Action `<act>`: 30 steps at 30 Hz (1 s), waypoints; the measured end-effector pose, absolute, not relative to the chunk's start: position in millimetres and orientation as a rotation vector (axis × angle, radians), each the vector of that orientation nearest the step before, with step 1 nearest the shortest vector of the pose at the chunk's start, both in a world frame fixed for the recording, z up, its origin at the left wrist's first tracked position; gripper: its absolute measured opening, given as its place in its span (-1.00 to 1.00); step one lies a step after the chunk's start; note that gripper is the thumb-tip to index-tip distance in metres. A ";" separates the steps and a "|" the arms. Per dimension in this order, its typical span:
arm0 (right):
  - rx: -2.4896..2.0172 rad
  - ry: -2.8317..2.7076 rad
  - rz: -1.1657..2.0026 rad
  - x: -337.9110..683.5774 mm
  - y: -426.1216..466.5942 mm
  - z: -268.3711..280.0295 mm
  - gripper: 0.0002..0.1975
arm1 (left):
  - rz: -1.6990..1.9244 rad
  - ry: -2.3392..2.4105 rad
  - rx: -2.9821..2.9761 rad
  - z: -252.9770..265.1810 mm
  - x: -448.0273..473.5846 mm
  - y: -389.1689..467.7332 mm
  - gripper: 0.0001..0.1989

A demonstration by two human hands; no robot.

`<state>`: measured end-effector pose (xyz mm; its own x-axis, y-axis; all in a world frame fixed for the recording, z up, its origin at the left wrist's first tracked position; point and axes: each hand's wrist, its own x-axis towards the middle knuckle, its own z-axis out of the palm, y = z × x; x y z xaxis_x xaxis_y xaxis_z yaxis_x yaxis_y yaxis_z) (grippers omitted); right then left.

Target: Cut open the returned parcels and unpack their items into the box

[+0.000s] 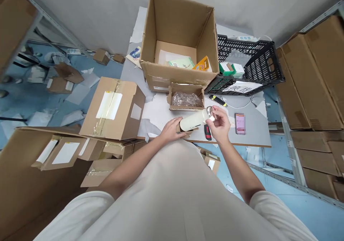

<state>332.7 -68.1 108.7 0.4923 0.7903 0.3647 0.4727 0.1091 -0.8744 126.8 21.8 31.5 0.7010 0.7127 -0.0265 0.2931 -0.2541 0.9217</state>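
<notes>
Head view, clock directions taken from the bottle. The bottle [194, 120] lies at a slant over the near edge of the table [256, 135], its lower end at the mouth of a small box [178, 127]. Left hand [172, 130] at 8 o'clock, closed round the small box. Right hand [219, 123] at 2 to 3 o'clock, fingers pinching the bottle's silver end. My hands are apart, joined only through bottle and box.

Progress: bottle and small box are paired but not separate, nor is the bottle fully enclosed; most of its length shows. Whether it is going in or coming out, I cannot tell. Depth inside also hidden by my left hand.

Tray [172, 108] at 11 o'clock: open, clear wrap [187, 99] inside. Big carton [177, 72] beyond, towards 12: flaps not closed, a green pack [182, 62] and an orange pack [202, 64] on its floor. Closing it appears undone. Red cutter [207, 132] at 4 o'clock, yellow cutter [218, 100] at 2, both lying unused. Taped box [110, 108] at 9 o'clock: sealed and labelled, seemingly finished.
</notes>
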 end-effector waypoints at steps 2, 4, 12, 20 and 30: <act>-1.585 -1.271 0.274 322.4 -75.8 110.7 -0.63 | 0.521 0.821 1.806 33.2 128.0 21.8 -0.22; -1.660 -1.405 0.250 310.7 -78.8 111.9 -0.64 | 0.527 0.829 1.822 33.0 129.6 20.8 -0.23; -2.214 -1.740 0.401 267.4 -53.6 83.2 -0.68 | 0.514 0.839 1.913 19.0 129.5 15.3 -0.25; -2.496 -1.849 0.496 258.5 -34.8 80.2 -0.75 | 0.567 0.839 1.655 18.1 122.3 7.9 -0.07; -1.953 -1.472 0.498 295.3 -95.8 57.7 -0.54 | 0.650 0.826 1.603 12.8 115.0 4.4 -0.22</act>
